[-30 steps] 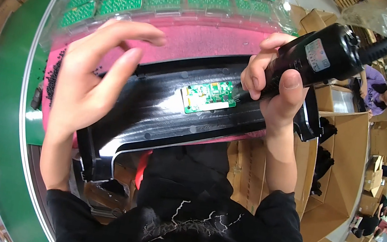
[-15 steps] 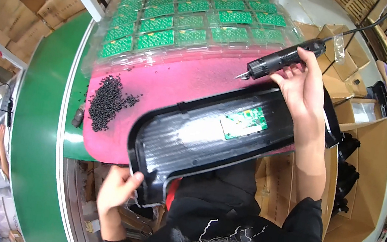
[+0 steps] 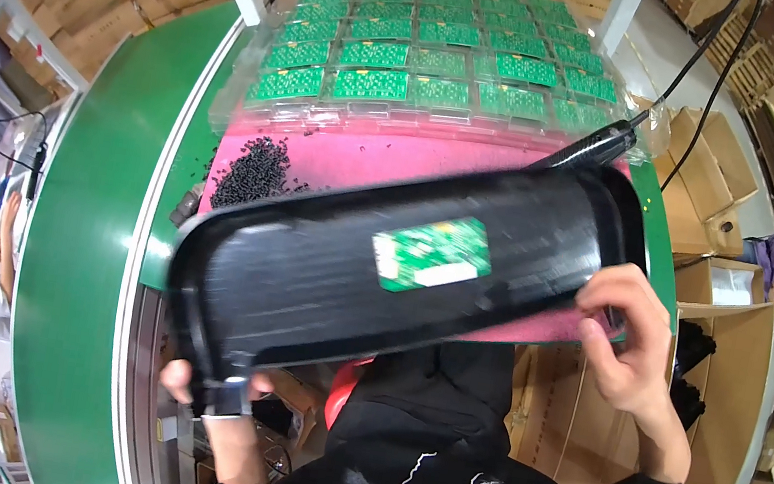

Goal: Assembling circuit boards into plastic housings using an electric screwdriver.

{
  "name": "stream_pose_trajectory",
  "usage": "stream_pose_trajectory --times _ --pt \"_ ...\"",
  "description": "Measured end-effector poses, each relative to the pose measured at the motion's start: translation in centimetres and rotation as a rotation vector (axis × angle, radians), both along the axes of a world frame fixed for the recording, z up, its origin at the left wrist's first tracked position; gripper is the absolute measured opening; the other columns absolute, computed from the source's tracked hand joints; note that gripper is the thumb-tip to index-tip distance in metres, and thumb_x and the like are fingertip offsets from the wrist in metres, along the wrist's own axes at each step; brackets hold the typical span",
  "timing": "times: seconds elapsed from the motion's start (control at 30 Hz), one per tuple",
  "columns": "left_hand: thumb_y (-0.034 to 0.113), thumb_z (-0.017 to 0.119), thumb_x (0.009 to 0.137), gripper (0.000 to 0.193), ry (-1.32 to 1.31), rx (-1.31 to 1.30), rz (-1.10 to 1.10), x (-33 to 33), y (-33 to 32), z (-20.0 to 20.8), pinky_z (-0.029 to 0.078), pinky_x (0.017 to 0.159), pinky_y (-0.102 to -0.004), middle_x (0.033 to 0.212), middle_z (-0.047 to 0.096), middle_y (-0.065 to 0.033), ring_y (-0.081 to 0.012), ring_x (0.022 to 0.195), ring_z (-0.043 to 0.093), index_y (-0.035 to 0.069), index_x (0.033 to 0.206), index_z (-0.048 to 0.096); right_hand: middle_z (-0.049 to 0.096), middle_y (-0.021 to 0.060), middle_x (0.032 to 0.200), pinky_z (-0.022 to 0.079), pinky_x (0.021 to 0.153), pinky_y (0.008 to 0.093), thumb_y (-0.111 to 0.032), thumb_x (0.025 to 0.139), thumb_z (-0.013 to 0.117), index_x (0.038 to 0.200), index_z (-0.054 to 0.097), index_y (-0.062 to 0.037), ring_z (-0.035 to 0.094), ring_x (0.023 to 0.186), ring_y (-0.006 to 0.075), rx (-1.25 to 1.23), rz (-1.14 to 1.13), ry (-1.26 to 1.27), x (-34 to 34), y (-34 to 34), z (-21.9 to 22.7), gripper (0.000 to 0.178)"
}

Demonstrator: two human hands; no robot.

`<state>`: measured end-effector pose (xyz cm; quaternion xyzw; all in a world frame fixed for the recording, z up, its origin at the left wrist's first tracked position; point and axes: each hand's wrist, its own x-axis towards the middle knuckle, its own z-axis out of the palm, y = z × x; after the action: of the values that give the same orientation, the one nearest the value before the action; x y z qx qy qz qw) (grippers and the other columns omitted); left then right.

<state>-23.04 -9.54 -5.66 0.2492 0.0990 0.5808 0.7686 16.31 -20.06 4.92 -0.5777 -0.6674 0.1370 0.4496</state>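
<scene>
A long black plastic housing (image 3: 301,274), shaped like a shallow tray, is tilted over the front of the pink mat. A green circuit board (image 3: 441,251) with a white part along its edge sits inside it. My left hand (image 3: 219,408) grips the housing at its lower left corner, the thumb and fingertips showing on either side. At the lower right corner is my right hand (image 3: 638,348), fingers curved and apart, with nothing between them; its fingertips overlap the rim. Behind the housing lies a black electric screwdriver (image 3: 593,145), its tip hidden.
A heap of small black screws (image 3: 254,175) is on the pink mat (image 3: 369,160). Clear trays of green boards (image 3: 371,85) stand at the back. A green belt (image 3: 93,246) runs along the left. Open cardboard boxes (image 3: 727,397) stand right. Two other people are at the sides.
My right hand has let go of the screwdriver, now lying behind the housing, and has come down to the housing's right end. The housing has shifted left and nearer me with my left hand.
</scene>
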Motion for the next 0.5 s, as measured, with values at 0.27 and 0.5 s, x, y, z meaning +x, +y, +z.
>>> stream_pose_trajectory --times 0.27,0.5 --pt "0.041 0.054 0.091 0.072 0.098 0.091 0.598 -8.8 2.6 1.8 0.052 0.05 -0.0229 0.126 0.051 -0.039 -0.033 0.083 0.07 -0.007 0.141 0.037 0.057 0.0169 0.101 0.047 0.085 0.0361 0.004 0.083 0.056 0.103 0.056 0.0016 0.057 0.094 0.0305 0.05 -0.583 -0.55 9.0 -7.2 -3.3 0.02" --pt "0.014 0.061 0.085 0.075 0.024 -0.016 0.758 -11.1 4.7 4.6 0.049 0.064 -0.0237 0.15 0.035 -0.024 -0.0342 0.132 0.047 -0.003 0.147 0.023 0.058 0.0086 0.087 0.047 0.069 0.0306 -0.006 0.094 0.054 0.111 0.057 -0.0001 0.054 0.076 0.0175 -0.166 -1.028 -0.319 22.0 -18.2 -12.3 0.018"
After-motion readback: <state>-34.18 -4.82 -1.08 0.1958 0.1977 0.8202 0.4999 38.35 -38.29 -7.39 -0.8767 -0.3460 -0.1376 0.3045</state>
